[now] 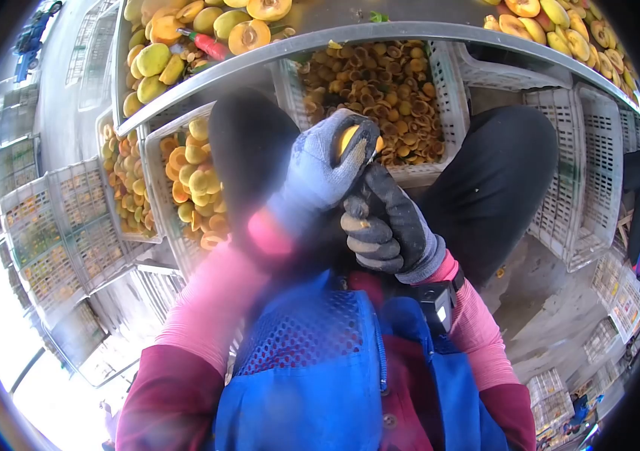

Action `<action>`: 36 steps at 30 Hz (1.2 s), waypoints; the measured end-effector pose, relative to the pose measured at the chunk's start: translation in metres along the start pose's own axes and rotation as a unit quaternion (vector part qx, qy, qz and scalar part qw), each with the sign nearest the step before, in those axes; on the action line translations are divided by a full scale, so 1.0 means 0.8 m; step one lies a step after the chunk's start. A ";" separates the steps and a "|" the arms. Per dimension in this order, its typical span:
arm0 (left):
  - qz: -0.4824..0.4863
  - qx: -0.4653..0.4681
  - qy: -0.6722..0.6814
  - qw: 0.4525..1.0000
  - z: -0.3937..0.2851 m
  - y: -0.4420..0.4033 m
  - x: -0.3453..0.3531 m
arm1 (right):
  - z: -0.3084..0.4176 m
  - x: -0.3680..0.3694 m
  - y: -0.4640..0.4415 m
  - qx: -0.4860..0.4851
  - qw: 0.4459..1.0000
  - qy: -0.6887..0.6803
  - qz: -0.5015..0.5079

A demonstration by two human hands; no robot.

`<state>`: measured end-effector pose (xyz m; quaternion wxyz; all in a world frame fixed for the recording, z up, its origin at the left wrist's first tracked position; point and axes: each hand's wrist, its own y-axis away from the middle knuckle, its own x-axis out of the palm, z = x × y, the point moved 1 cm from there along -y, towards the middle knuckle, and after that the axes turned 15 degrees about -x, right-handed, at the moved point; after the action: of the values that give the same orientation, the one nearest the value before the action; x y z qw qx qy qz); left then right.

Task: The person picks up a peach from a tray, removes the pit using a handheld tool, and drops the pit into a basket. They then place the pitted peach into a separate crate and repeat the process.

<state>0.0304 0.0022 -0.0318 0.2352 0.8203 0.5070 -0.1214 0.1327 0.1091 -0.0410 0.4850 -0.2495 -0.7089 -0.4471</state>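
My left hand (324, 161), in a grey-blue glove with a dark palm, is wrapped round a yellow-orange fruit (348, 140). Only part of the fruit shows between the fingers. Just below and to the right, my right hand (386, 225), in a black and grey glove, is closed with its fingers curled. Its fingertips meet the left hand near the fruit; what it grips is too small to make out. Both hands are above my lap, in front of a crate of brownish fruit pieces (380, 98).
A metal-edged table (320, 41) ahead bears halved yellow fruit and a red-handled tool (209, 46). Fruit-filled crates (194, 180) stand at the left, with stacked crates (42, 218) beyond. More white crates (583, 180) stand at the right, beside a person's dark-clothed leg (639, 195).
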 end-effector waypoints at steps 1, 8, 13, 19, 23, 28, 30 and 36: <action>0.029 0.000 0.014 0.999 0.003 -0.002 -0.002 | 0.000 0.003 0.001 0.014 1.000 -0.008 0.007; 0.131 -0.157 0.269 0.941 0.016 0.004 0.007 | -0.002 0.005 -0.006 0.033 0.991 -0.092 0.088; 0.119 -0.232 0.415 0.872 -0.003 0.014 0.009 | -0.007 -0.002 -0.012 0.067 0.965 -0.171 0.188; -0.030 -0.271 0.562 0.781 0.020 0.016 -0.007 | 0.005 0.008 -0.011 -0.048 0.953 -0.116 0.277; -0.142 -0.182 0.421 0.877 0.046 0.037 -0.074 | 0.001 -0.032 -0.020 -0.036 0.985 -0.103 0.134; -0.162 -0.205 -0.139 0.955 0.087 0.088 -0.241 | 0.008 -0.013 -0.016 -0.031 0.988 -0.092 0.118; -0.167 -0.305 -0.335 0.876 0.072 0.083 -0.256 | 0.010 -0.017 -0.018 -0.021 0.990 -0.085 0.111; -0.231 -0.107 -0.327 0.910 -0.002 -0.033 -0.189 | 0.011 -0.005 -0.025 -0.013 0.999 0.044 0.011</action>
<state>-0.0619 -0.1046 0.0286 0.4396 0.5643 0.5875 -0.3783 0.1141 0.1077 -0.0536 0.5174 -0.2437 -0.6784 -0.4612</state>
